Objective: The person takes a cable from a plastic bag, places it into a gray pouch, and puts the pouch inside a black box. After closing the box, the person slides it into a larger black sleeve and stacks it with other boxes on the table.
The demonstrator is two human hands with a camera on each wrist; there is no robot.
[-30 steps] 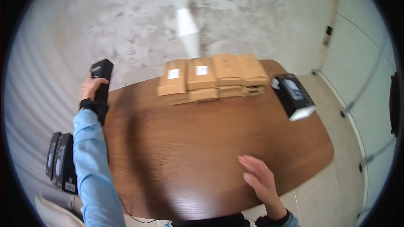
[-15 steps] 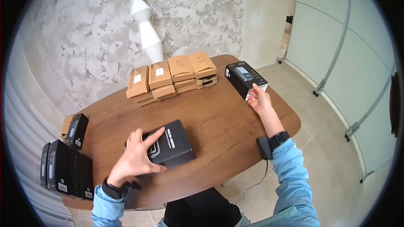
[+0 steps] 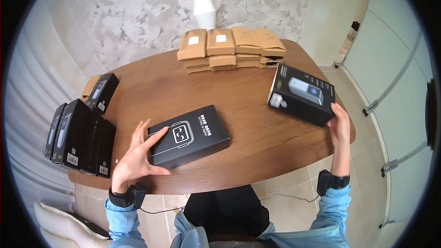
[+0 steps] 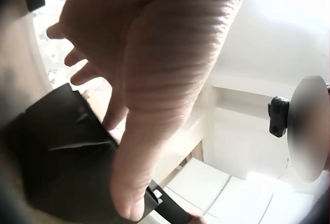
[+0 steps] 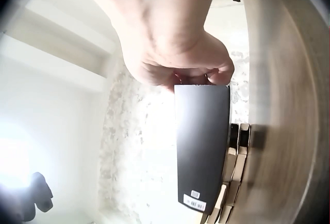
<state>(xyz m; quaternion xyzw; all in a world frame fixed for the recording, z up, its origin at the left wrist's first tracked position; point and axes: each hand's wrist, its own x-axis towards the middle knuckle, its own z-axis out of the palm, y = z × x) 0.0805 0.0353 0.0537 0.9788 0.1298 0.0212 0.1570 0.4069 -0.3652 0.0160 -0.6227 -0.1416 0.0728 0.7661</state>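
A black box with a white face outline [image 3: 197, 133] lies flat at the table's front. My left hand [image 3: 135, 156] is at its left end, fingers spread, index finger over the top and thumb by the front corner. In the left wrist view the thumb of this hand [image 4: 160, 90] lies against a dark box [image 4: 67, 157]. My right hand [image 3: 340, 126] grips the right end of another black box [image 3: 303, 94], printed with a device picture. The right wrist view shows this box's grey side [image 5: 202, 141] stretching away from the hand [image 5: 175, 53], above the tabletop.
Stacked brown cartons [image 3: 234, 48] stand along the table's back edge. Several black boxes [image 3: 73, 133] stand at the left, with another black box [image 3: 102, 93] and a brown carton behind them. A cable [image 3: 294, 196] hangs from the right wrist.
My right hand has lifted the printed box off the table's right side and tilted it. My left hand, earlier at a box on the far left, has come to the box at the front.
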